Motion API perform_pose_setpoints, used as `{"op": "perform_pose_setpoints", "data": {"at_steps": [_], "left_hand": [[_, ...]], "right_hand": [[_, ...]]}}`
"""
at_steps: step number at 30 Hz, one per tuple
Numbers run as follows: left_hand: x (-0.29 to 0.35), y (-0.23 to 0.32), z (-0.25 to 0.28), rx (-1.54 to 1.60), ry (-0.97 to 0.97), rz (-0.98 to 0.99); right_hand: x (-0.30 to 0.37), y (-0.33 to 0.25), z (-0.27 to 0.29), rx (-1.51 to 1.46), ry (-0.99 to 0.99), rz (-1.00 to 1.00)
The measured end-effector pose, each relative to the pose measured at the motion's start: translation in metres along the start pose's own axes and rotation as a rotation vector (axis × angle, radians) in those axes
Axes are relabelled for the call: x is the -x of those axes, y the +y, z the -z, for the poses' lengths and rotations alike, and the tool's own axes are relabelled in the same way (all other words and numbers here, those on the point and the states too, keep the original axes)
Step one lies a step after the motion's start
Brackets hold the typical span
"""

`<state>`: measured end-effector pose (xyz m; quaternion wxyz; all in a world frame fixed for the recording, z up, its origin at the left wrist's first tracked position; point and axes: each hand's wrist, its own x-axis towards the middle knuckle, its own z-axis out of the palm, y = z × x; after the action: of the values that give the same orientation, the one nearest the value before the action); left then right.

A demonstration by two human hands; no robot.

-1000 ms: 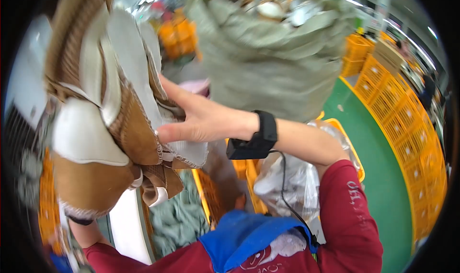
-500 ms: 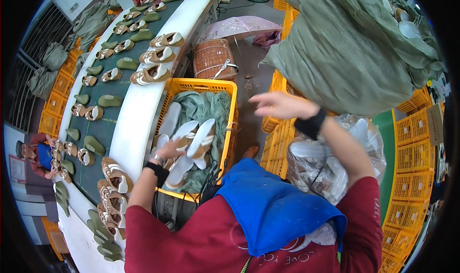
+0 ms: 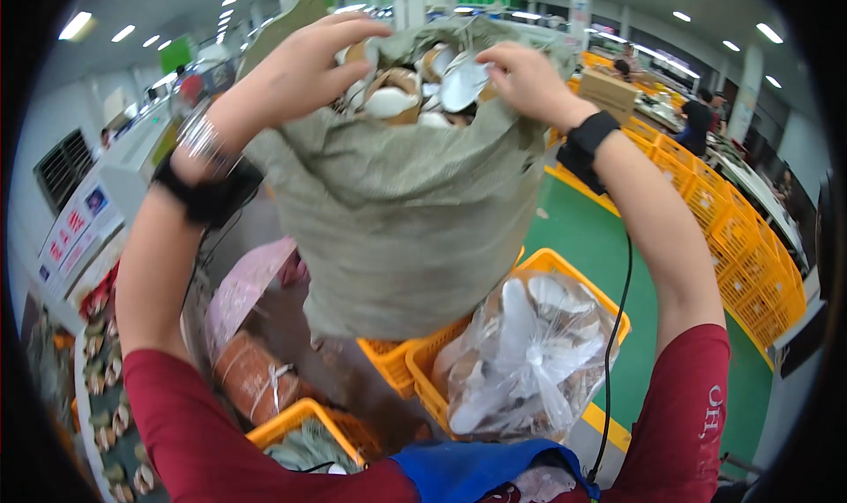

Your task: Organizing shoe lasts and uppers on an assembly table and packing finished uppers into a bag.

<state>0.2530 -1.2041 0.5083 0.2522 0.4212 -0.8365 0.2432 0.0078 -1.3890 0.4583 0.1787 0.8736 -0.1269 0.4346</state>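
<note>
A large grey-green woven sack [image 3: 415, 212] stands in front of me, filled at its mouth with brown-and-white shoes [image 3: 393, 95]. Over the left side of that mouth my left hand [image 3: 304, 66] is open, fingers stretched and thumb apart. My right hand [image 3: 529, 81] is at the right side, its fingers bent but apart. Close to its fingertips a shoe with a pale sole [image 3: 463, 81] lies sole up; whether they touch it is unclear. Neither hand visibly holds anything.
Below the sack, a yellow crate [image 3: 551, 258] carries a clear plastic bag [image 3: 529, 362] of shoes. Another yellow crate [image 3: 304, 408] with green cloth, a wicker basket [image 3: 256, 375] and a pink umbrella [image 3: 247, 287] are at lower left. Stacked yellow crates [image 3: 737, 229] line the right.
My view has swung up and right from the shoe line to the sack. My left hand has left the shoes in the yellow crate; both hands are now raised at the sack's mouth.
</note>
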Motion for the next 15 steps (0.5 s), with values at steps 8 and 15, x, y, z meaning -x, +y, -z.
{"op": "perform_pose_setpoints", "data": {"at_steps": [8,15], "left_hand": [[-0.064,-0.153,-0.059,-0.207,-0.81,0.469],[-0.032,-0.23,-0.106,0.08,-0.54,0.654]], "right_hand": [[0.015,0.066,0.018,0.324,-0.9,-0.681],[-0.033,0.058,-0.045,-0.034,-0.097,-0.123]]}}
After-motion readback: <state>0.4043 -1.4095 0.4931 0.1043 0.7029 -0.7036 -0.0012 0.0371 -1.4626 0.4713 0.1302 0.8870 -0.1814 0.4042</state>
